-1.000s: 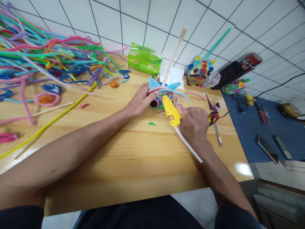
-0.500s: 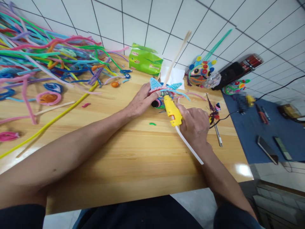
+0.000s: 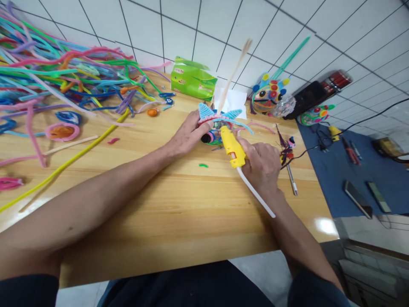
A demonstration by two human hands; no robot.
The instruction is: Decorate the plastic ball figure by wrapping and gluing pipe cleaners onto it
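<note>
In the head view my right hand (image 3: 260,164) is closed around a yellow hot glue gun (image 3: 232,148), with a white glue stick (image 3: 255,192) trailing from its back end. The gun's nose points at a colourful pipe-cleaner figure (image 3: 216,135) on the table. Blue ear-like points (image 3: 206,111) rise from the figure's top, along with a tall beige strand (image 3: 234,72). From the left side my left hand (image 3: 188,134) grips the figure, its thumb on the upper edge. The gun's tip against the figure is too small to make out.
A heap of pipe cleaners (image 3: 70,79) covers the table's left. Behind the figure are a green packet (image 3: 194,79) and white paper (image 3: 230,102). A finished-looking decorated figure (image 3: 269,96) and a dark bottle (image 3: 306,102) stand at back right. A power cord (image 3: 297,157) runs rightward; phones (image 3: 358,198) lie beyond.
The whole view has shifted slightly. Both hands keep the same hold on the figure and the glue gun, with hardly any movement between them.
</note>
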